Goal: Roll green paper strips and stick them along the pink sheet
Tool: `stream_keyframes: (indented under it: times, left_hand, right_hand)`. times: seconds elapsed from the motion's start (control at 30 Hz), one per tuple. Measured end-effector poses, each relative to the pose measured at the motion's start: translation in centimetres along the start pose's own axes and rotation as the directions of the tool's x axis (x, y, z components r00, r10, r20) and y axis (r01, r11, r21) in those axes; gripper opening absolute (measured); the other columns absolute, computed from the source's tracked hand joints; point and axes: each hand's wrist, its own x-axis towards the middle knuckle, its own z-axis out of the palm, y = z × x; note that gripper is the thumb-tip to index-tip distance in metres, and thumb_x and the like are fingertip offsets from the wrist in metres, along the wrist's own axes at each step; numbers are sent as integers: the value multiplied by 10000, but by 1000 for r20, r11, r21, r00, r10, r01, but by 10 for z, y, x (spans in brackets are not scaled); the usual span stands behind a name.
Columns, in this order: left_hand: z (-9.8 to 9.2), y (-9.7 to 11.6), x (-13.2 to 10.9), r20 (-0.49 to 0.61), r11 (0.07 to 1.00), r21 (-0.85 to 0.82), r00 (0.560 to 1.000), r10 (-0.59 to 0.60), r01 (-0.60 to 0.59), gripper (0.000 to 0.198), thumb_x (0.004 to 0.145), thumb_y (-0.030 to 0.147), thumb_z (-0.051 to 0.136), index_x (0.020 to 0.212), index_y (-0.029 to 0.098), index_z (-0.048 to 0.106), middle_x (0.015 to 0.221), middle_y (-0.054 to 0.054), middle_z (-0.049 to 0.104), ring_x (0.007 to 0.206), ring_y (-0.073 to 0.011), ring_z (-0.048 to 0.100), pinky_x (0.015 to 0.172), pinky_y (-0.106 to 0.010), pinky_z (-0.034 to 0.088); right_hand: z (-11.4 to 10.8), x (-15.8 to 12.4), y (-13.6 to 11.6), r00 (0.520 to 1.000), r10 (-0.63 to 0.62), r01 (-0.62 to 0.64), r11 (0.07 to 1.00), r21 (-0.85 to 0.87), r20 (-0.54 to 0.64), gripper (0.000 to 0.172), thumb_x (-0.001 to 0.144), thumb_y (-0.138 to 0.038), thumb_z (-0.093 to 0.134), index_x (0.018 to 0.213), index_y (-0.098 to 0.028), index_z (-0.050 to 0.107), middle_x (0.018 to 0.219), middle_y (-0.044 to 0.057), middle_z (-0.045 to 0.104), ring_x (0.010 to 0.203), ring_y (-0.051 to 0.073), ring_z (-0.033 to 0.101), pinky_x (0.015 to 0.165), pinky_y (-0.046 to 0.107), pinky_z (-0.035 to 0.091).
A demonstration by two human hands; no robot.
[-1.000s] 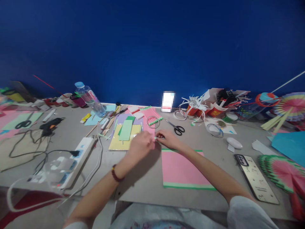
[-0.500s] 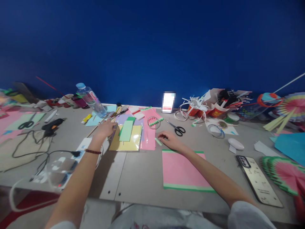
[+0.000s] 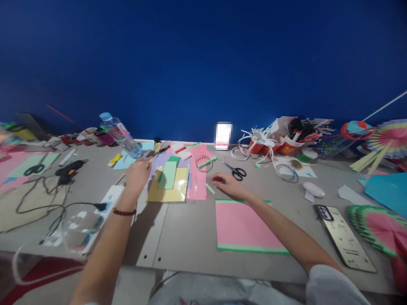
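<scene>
My left hand (image 3: 137,173) is beside a small group of pens and tools (image 3: 156,149) on the far left-middle of the table. Its fingers are bent together, and what they hold, if anything, is hidden. Just right of it lies a yellow paper pack (image 3: 181,184) with a light green paper piece (image 3: 168,174) on top. My right hand (image 3: 227,185) rests on the table, fingers loosely curled and apart, holding nothing. By its fingertips is a small green paper strip (image 3: 210,189). Below its forearm lies a pink sheet with green edges (image 3: 243,226). Black-handled scissors (image 3: 238,173) lie just beyond.
A tilted plastic bottle (image 3: 122,135) stands behind my left hand. A power strip (image 3: 106,207) with plugs and a glue gun (image 3: 68,170) are at left. Paper cups of tools (image 3: 288,146), a phone (image 3: 345,239) and a folded watermelon fan (image 3: 378,226) are at right.
My left hand has drawn slightly left, away from the yellow pack's corner, and its fingers are more bent. My right hand has stayed nearly in place.
</scene>
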Motion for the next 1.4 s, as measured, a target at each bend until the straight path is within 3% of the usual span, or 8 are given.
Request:
stream_keyframes:
  times: [0.13, 0.23, 0.37, 0.57, 0.87, 1.03, 1.23, 1.4]
  left_hand:
    - [-23, 51, -27, -71, 847, -475, 970, 231, -237, 266, 865, 330, 483, 996, 198, 673, 927, -38, 711, 818, -181, 634, 722, -258, 478]
    - [-23, 109, -54, -21, 552, -740, 834, 552, -384, 300, 861, 290, 492, 1107, 198, 637, 925, -29, 708, 781, -150, 624, 689, -234, 478]
    - [-7, 176, -84, 17, 364, -796, 584, 811, -483, 382, 843, 158, 475, 1204, 216, 583, 929, -26, 696, 799, -143, 612, 745, -234, 450]
    - [13, 214, -97, 82, 256, -903, 446, 891, -346, 634, 830, 183, 546, 1411, 207, 292, 822, 10, 667, 701, -137, 586, 660, -235, 428]
    - [25, 220, -102, 114, 255, -925, 436, 893, -280, 678, 782, 172, 543, 1410, 183, 289, 765, 40, 617, 674, -114, 544, 677, -231, 440]
    - [38, 217, -110, 43, 375, -771, 546, 836, -514, 483, 820, 166, 495, 1298, 167, 432, 1024, -54, 647, 916, -173, 602, 802, -285, 461]
    - [58, 203, -132, -63, 305, -404, 359, 931, -863, 303, 861, 217, 542, 1154, 142, 535, 1166, -107, 600, 1115, -228, 540, 890, -343, 431]
    - [59, 193, -146, -85, 325, -302, 364, 927, -896, 221, 890, 222, 527, 1089, 131, 559, 1172, -117, 590, 1099, -227, 538, 838, -338, 431]
  right_hand:
    - [-23, -12, -13, 991, 135, -127, 958, 258, -12, 257, 839, -384, 587, 998, -189, 640, 922, 66, 675, 761, 151, 603, 665, 281, 505]
    - [-34, -30, -20, 976, 195, -219, 835, 505, 102, 392, 842, -511, 572, 1013, -165, 643, 918, 97, 679, 773, 165, 634, 653, 282, 516]
    - [-41, -65, -18, 944, 275, -325, 676, 661, 184, 411, 756, -503, 691, 998, -173, 655, 914, 77, 697, 750, 152, 643, 635, 257, 512]
    - [-51, -106, 3, 891, 451, -358, 618, 700, 57, 358, 660, -405, 792, 910, -182, 664, 777, 23, 690, 638, 117, 617, 581, 221, 482]
    - [-53, -127, 15, 854, 495, -337, 763, 551, -162, 363, 631, -424, 773, 839, -191, 589, 633, -8, 606, 498, 111, 509, 446, 228, 368]
    - [-57, -142, 25, 790, 418, -349, 908, 232, -448, 316, 672, -465, 674, 842, -203, 622, 612, -17, 564, 504, 115, 448, 469, 240, 318]
    - [-56, -153, 38, 703, 395, -459, 887, 47, -592, 278, 666, -480, 612, 758, -218, 634, 648, 18, 618, 553, 170, 525, 511, 274, 355]
    - [-50, -154, 43, 732, 325, -437, 898, -46, -599, 213, 704, -436, 575, 748, -234, 626, 753, 35, 676, 699, 211, 614, 632, 304, 432]
